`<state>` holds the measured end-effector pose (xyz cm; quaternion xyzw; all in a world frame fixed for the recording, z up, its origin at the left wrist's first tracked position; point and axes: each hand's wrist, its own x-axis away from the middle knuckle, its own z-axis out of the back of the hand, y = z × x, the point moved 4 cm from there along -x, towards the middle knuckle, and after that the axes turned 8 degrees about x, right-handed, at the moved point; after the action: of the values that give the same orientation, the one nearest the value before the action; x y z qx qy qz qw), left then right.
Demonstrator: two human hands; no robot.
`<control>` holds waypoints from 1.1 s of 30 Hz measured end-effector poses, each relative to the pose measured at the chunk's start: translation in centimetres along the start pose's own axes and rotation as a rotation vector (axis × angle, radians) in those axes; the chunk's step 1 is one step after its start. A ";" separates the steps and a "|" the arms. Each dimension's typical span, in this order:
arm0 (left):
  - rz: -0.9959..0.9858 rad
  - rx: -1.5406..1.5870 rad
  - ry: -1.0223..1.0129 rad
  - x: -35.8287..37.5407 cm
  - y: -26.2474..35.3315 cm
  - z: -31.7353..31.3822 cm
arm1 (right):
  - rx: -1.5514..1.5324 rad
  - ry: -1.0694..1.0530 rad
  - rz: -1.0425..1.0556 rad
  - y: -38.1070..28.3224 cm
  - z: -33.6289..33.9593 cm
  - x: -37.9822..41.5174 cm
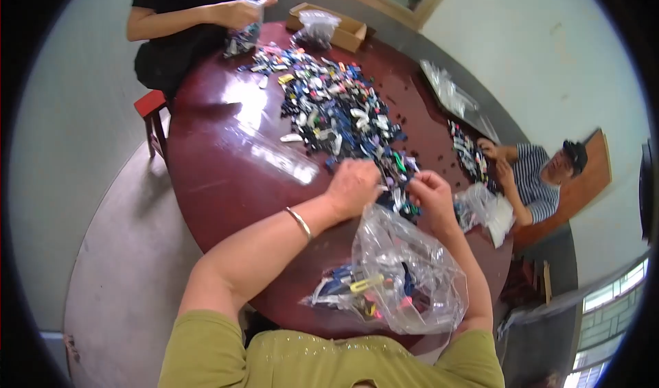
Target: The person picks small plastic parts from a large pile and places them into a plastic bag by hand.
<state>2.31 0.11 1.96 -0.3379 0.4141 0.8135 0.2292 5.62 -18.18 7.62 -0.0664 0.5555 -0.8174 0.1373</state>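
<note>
A long pile of small mixed-colour pieces (336,107), mostly black, navy and white, covers the table's middle; their exact kind is too small to tell. My left hand (353,185), with a bangle at the wrist, is at the pile's near end, its fingers curled down and their tips partly hidden. Just to the right, my right hand (431,192) has thumb and forefinger pinched together over the pieces. What either hand holds cannot be made out. Below them, close to my body, lies an open clear plastic bag (405,257) with similar coloured pieces in it.
The round dark-red table (213,175) has a glossy surface. A co-worker's hands (240,12) hold a filled bag at the far left, near a cardboard box (349,32). Another person (539,175) handles pieces at the right, near more plastic bags (484,206). A red stool (150,104) stands left.
</note>
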 end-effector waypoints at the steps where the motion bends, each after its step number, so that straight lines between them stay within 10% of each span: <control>1: -0.009 0.021 0.066 -0.2 0.0 0.5 | -0.072 0.013 0.007 -0.2 0.4 0.1; 9: 0.209 0.085 0.088 -0.3 -2.8 1.1 | -0.300 -0.016 0.021 -4.0 2.6 4.6; 15: 0.210 0.190 0.024 -0.2 -2.6 0.9 | -0.177 -0.315 0.433 -9.7 2.9 9.9; 21: 0.169 0.216 0.012 -0.1 -2.2 0.4 | 0.301 -0.026 0.019 -4.4 1.5 3.8; 33: 0.242 0.226 0.166 -0.6 -2.3 1.7 | 0.731 -0.040 0.106 1.1 -2.9 -1.7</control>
<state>3.58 2.73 1.96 -0.3236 0.5581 0.7527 0.1312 6.66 -15.44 5.53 0.0000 0.2265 -0.9522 0.2048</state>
